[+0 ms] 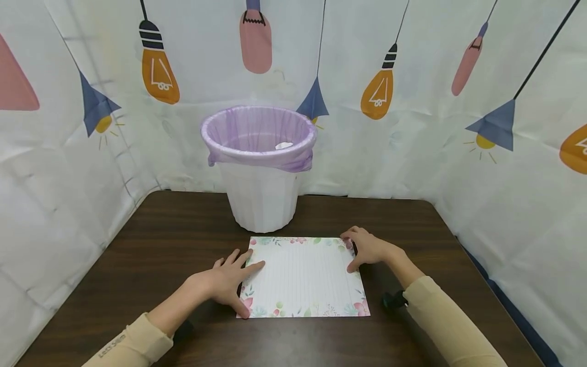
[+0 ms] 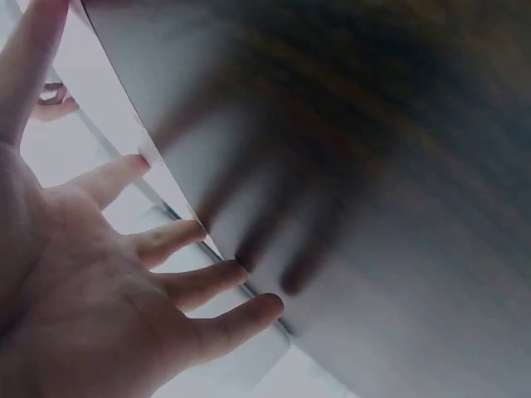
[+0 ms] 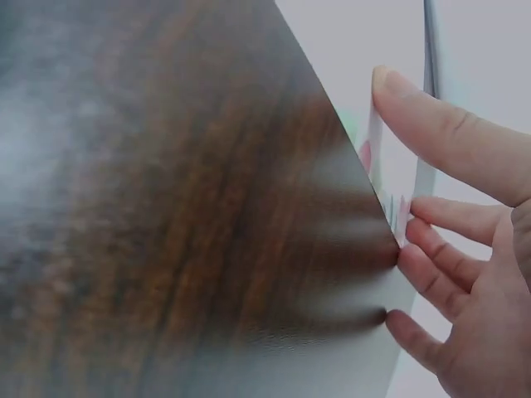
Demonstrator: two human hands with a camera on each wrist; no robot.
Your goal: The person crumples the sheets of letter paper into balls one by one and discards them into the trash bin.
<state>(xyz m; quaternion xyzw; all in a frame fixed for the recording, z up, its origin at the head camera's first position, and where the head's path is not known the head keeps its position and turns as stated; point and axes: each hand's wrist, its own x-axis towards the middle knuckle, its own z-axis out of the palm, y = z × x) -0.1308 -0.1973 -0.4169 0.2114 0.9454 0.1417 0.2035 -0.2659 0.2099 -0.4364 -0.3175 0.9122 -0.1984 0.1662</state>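
Note:
A sheet of lined paper (image 1: 302, 280) with a flowery border lies flat on the dark wooden table. At its left edge rests my left hand (image 1: 224, 283), fingers spread, the thumb on the lower left corner and the fingertips along the side. In the left wrist view the fingers of this hand (image 2: 124, 257) look straight and meet the table and paper edge. My right hand (image 1: 369, 250) touches the upper right corner, its thumb on the paper and the other fingers at the edge. The right wrist view shows the thumb of that hand (image 3: 473, 224) apart from its fingers.
Behind the paper stands a white bin (image 1: 261, 196) with a purple liner (image 1: 220, 140) and something white (image 1: 284, 146) inside. The brown table (image 1: 183, 229) ends at a white curtain (image 1: 367, 168) printed with lamps and bulbs, hanging at the back and both sides.

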